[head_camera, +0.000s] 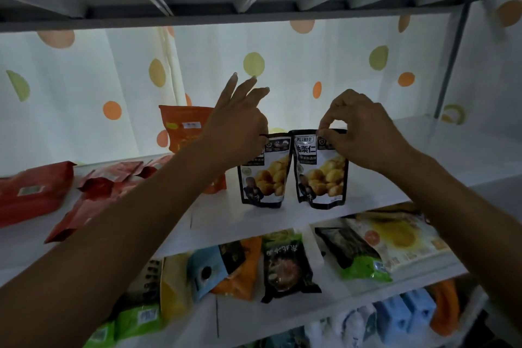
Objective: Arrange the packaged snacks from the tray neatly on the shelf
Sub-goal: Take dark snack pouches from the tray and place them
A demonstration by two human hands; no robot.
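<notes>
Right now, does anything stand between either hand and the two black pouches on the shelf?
Nothing visible does. The left hand pinches the top edge of the left black pouch, and the right hand pinches the top of the right black pouch. Both stand upright, side by side, on the shelf.

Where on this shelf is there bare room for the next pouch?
Bare shelf lies right of the right chestnut pouch, out to the upright post. A narrower bare strip runs along the front edge below both pouches. The left side is crowded with red packets; the orange bag stands behind the left hand.
</notes>
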